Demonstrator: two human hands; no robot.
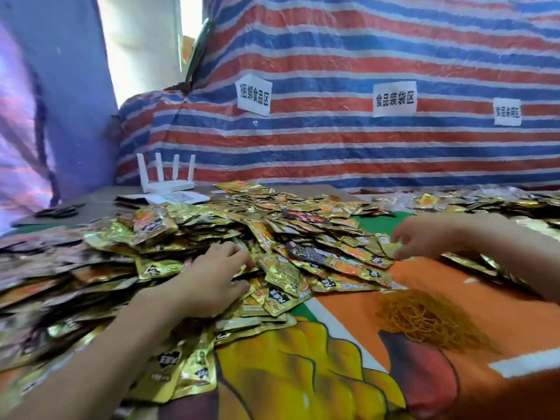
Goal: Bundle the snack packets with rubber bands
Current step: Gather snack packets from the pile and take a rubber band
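Presently the left hand (216, 275) lies palm down on the heap of snack packets (272, 234), fingers bent into the foil; whether it grips any I cannot tell. The right hand (424, 237), blurred, reaches to the heap's right edge with fingers curled downward, touching packets there, its grip equally unclear. The packets look light, thin and slick, foil pouches likely to slide over one another. I judge a few should be squared into a stack and pinched across the flat faces near the middle, not by a sealed edge. The rubber bands (427, 321) sit in a loose tangle just right of the heap's near edge, on the printed surface (303, 374). No box, tray or bag shows; packets and bands lie loose. Behind the heap stand a white router (166, 180) and a striped tarp (363, 56).
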